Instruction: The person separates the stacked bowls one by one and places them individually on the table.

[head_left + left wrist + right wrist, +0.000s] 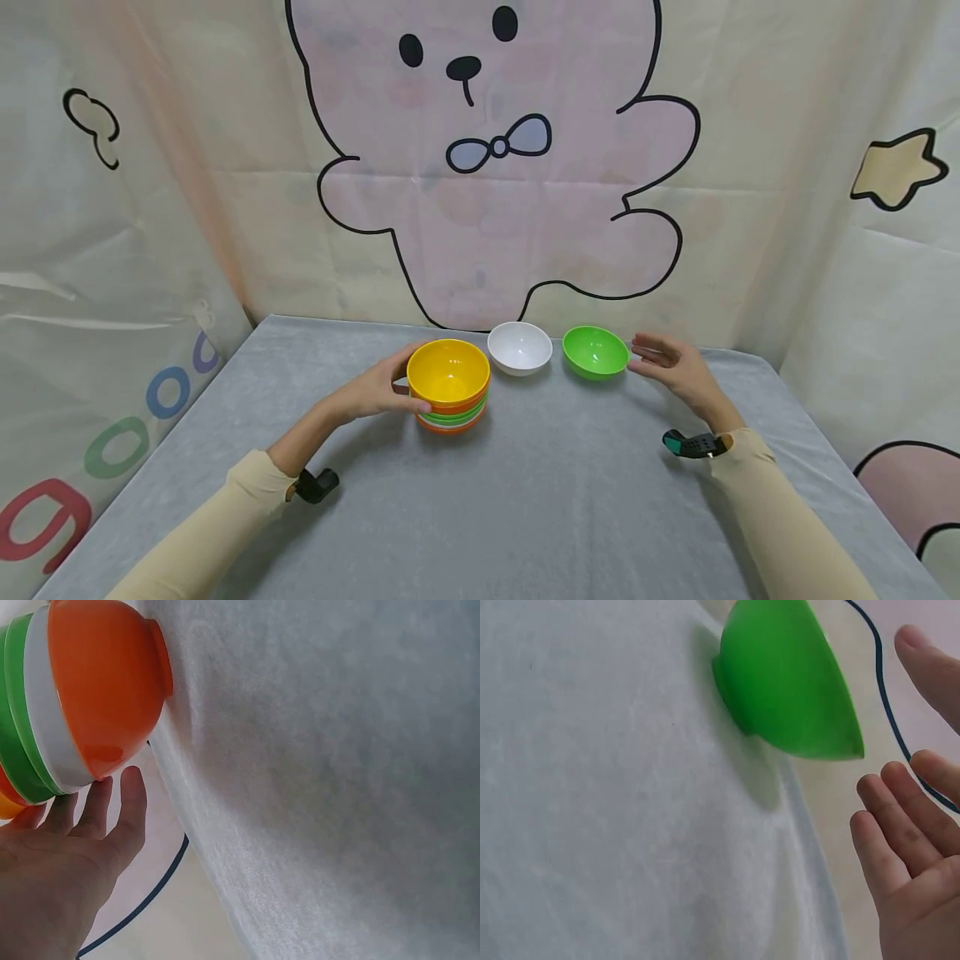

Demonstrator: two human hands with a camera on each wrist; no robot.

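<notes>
My left hand [369, 393] holds a stack of nested bowls at its left side, thumb at the front and fingers behind. A yellow bowl [450, 372] tops the stack. Below it come orange, green and white layers, with an orange bowl [112, 679] at the bottom. In the left wrist view the fingers [129, 814] lie against the bowls' sides; the thumb is out of sight there. A green bowl [596, 353] stands upright at the back. Just right of it is my right hand [678, 373], fingers extended, with a small gap to the bowl in the right wrist view.
Between the stack and the green bowl, a white bowl [520, 348] stands upright near the back edge. Grey cloth covers the table [525, 500]. A printed curtain [480, 233] hangs right behind it, with more curtain at both sides.
</notes>
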